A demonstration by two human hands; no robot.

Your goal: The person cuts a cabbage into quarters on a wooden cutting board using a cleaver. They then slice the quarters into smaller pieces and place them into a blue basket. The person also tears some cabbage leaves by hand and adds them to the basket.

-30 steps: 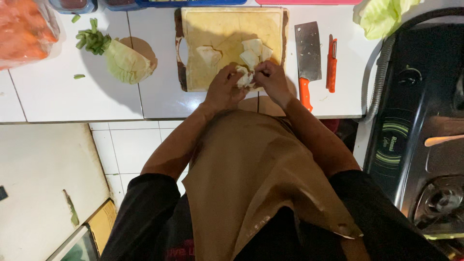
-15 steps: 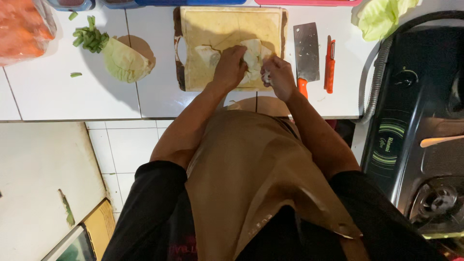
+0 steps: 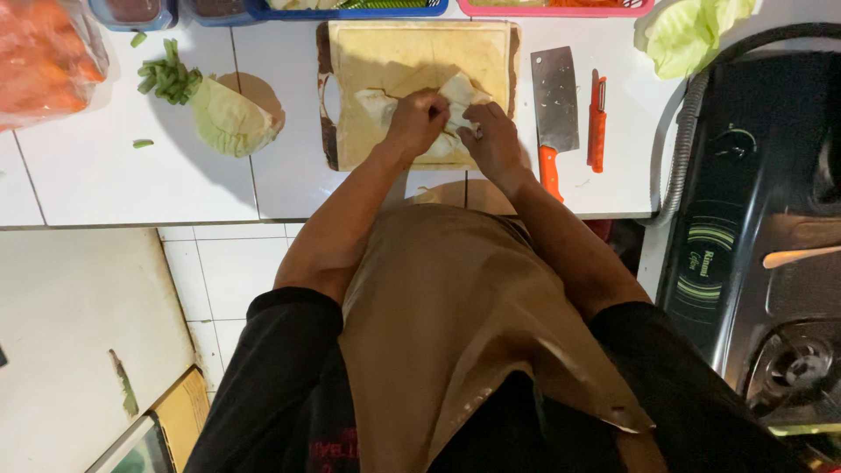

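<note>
Gripping pale cabbage leaves (image 3: 455, 92) on cutting board (image 3: 394, 52), both hands

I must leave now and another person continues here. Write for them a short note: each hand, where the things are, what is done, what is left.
Left hand: on the pale cabbage leaves, gripping them.
Right hand: also pressing the leaves, beside the left.
Things: leaves lie on the wooden cutting board. Cleaver and orange peeler lie on the counter right of the board, untouched. A cabbage piece with green bean bits lies left of the board.
Done: leaves gathered on the board.
Left: they look uncut.
</note>
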